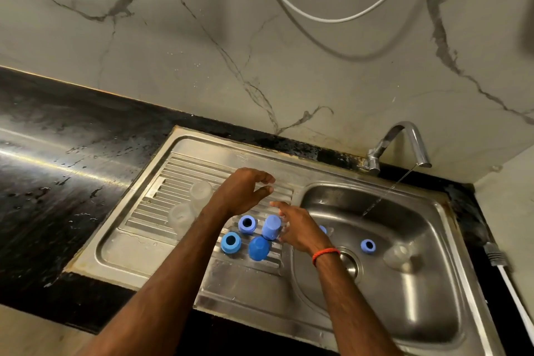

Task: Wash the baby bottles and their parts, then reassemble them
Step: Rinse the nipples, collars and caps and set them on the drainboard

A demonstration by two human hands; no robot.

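Note:
On the steel drainboard [150, 243] stand two blue collar rings [231, 242] [247, 224], a blue cap [271, 227] and a second blue cap [259, 248]. Two clear bottles [200, 191] [181, 214] stand upside down further left. My left hand [244, 192] hovers above the drainboard with fingers loosely curved, holding nothing. My right hand [297, 228] is beside the taller blue cap, fingers spread, empty. In the sink basin [419, 298] lie another blue ring [367, 246], a clear part [400, 254] and a blue piece [323, 229] mostly hidden behind my right hand.
The tap [404, 141] at the back right runs a thin stream into the basin. A black stone counter [57, 159] stretches left of the sink. A white hose [332, 17] hangs on the marble wall, and a cable [508, 283] lies at the right edge.

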